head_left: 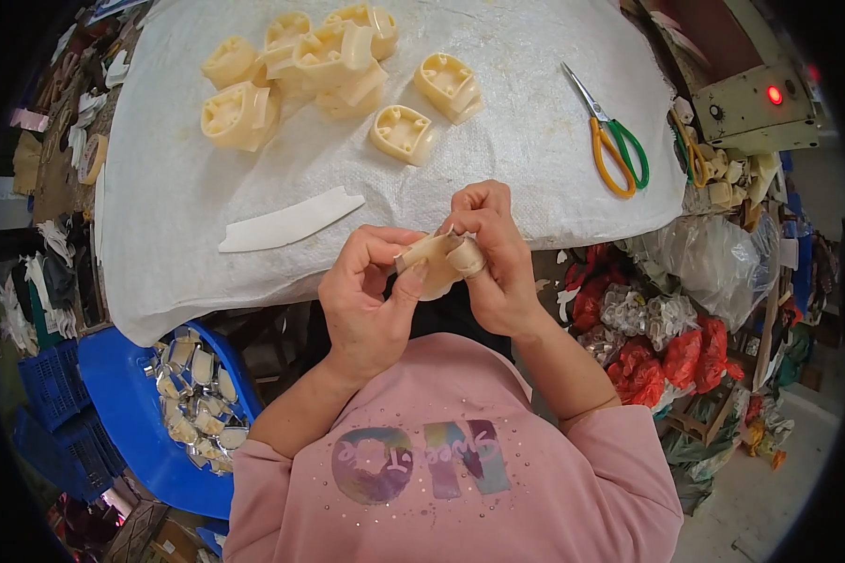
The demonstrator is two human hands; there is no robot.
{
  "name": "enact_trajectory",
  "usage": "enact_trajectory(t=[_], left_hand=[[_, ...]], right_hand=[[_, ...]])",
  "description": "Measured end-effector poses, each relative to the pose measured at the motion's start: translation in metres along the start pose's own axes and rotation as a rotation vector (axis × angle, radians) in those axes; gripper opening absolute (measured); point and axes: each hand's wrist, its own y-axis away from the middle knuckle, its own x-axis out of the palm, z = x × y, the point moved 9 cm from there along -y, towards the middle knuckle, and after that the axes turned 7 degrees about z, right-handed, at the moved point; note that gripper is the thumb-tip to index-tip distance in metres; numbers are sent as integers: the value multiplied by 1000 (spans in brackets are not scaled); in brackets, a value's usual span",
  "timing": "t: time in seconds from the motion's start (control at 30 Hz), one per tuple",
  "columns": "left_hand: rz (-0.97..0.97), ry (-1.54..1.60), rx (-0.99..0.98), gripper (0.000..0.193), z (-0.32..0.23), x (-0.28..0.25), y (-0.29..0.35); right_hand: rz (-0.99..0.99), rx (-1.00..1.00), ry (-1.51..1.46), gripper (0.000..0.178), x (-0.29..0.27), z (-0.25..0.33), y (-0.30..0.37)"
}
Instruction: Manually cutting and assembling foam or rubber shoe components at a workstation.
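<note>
In front of my chest, at the near edge of the table, both hands hold a cream moulded piece (434, 279) that looks like a shoe heel. My left hand (374, 305) pinches its left side between thumb and fingers. On the other side, the fingers of my right hand (498, 263) are closed at its upper edge, and a beige band wraps the right thumb. A thin edge of material shows between the fingertips; much of the piece is covered by them. Beyond my left hand lies a curved white strip (291, 220).
Several cream heel-like pieces (333, 56) are heaped at the back of the cloth-covered table (516, 56). Scissors (613, 141) with orange and green handles lie at right. A blue basin (113, 413) of cream and silvery pieces stands lower left; red bags (676, 361) sit lower right.
</note>
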Motion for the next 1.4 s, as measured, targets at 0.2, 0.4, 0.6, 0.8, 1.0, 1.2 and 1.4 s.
enact_trajectory(t=[0.2,0.4,0.6,0.8,1.0,1.2,1.4], left_hand=[[20,37,-109,14,1,0,-5],[88,12,-184,13,3,7,-2],[105,60,-287,13,12,13,0],[50,68,-308,12,16,-6,-2],[79,-167,-28,13,-8,-1,-6],[176,-623,324,15,-43,12,-6],[76,-999,550,29,-54,18,19]], right_hand=[[44,108,-282,17,-4,-9,-4],[71,-74,190,13,-10,12,-10],[21,184,-177,12,-5,-13,-2],[-181,251,-532,27,-26,-43,7],[163,518,-751,42,1,-47,10],[437,496,-890,65,12,-33,3],[403,386,-843,77,12,-22,-5]])
